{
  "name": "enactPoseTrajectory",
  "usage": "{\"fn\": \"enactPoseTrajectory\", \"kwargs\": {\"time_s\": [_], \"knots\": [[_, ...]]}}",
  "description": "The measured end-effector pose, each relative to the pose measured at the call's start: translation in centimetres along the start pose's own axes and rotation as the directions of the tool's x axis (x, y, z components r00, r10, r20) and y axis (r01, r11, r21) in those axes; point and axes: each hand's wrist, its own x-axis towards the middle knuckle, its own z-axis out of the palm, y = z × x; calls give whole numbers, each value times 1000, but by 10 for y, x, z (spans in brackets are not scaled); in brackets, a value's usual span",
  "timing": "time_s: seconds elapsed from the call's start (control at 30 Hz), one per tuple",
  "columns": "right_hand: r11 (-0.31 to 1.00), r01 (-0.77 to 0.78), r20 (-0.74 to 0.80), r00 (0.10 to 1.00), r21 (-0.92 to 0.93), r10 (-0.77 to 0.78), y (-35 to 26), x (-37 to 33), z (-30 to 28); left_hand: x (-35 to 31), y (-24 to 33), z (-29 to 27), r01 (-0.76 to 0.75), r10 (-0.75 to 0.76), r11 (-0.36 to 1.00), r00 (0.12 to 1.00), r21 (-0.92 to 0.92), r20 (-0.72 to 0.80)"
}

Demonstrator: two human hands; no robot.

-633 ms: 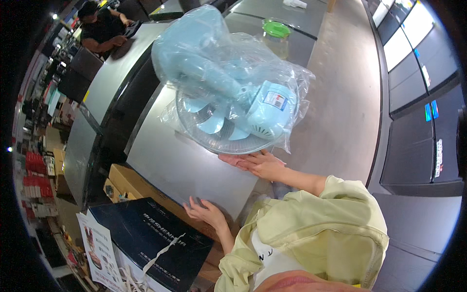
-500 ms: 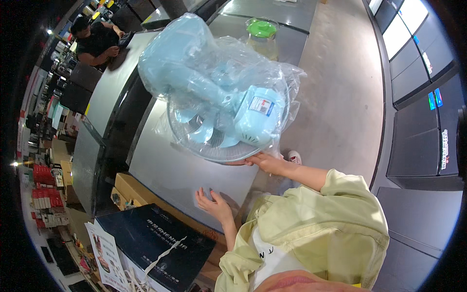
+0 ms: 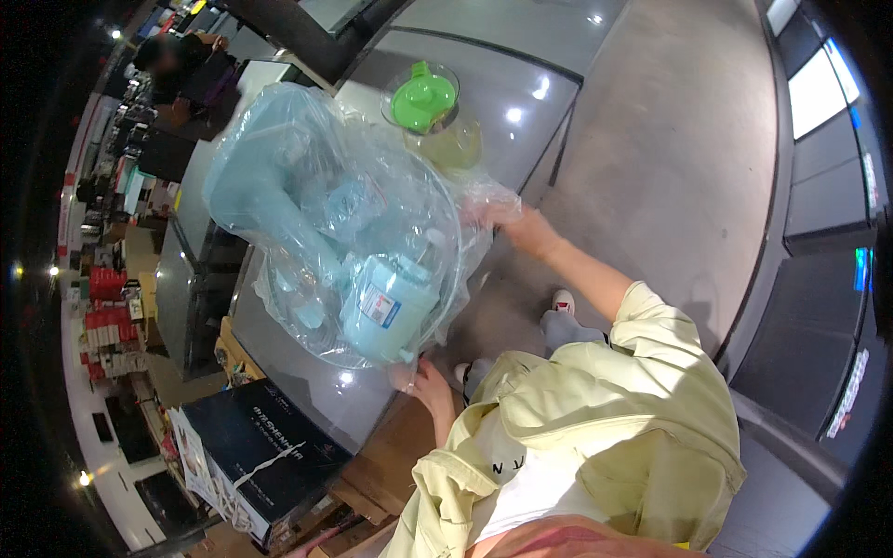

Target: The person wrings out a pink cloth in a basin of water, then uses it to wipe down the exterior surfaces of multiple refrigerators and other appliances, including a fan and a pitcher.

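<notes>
Grey floor (image 3: 670, 112) runs down the right of the view. Next, the grey, shiny desk (image 3: 353, 405), one corner toward the wearer, a darker section beyond it. On the near section: the pale-blue fan (image 3: 279, 223), bagged in clear plastic, lying over with the back of its motor housing (image 3: 386, 312) facing up, base end toward far left, guard end toward the wearer. Dark box (image 3: 256, 437) at lower left, white cord across its top, printed sheet against its left side. Brown cardboard (image 3: 377, 456) just right of it. Beyond the fan, a clear jug with a green lid (image 3: 423, 100), partly behind the plastic. Right grip (image 3: 498, 216): at the fan's right edge, against the wrap; fingers blurred behind film, so cannot tell whether closed on it. Left grip (image 3: 428, 383): at the fan's near rim, fingertips unclear; open or closed, cannot tell. Smallest: 1 blue-and-white label (image 3: 379, 305) on the housing.
</notes>
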Motion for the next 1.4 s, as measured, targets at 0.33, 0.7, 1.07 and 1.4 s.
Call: {"fn": "enactPoseTrajectory", "kwargs": {"time_s": [0.33,0.7,1.07,1.4], "knots": [[965,-99,-91,993,-244,79,177,142,-57,-12,76,36,77,-76,995,997,66,-13],[950,-202,352,894,-238,278,155,165,-103,-30,64,92,200,-157,975,930,97,-333],[920,2,236,966,391,-103,177,336,-19,-25,66,131,416,-301,892,839,178,-453],[842,211,406,801,496,-440,195,425,38,-55,94,261,728,-649,685,588,-33,-484]]}}
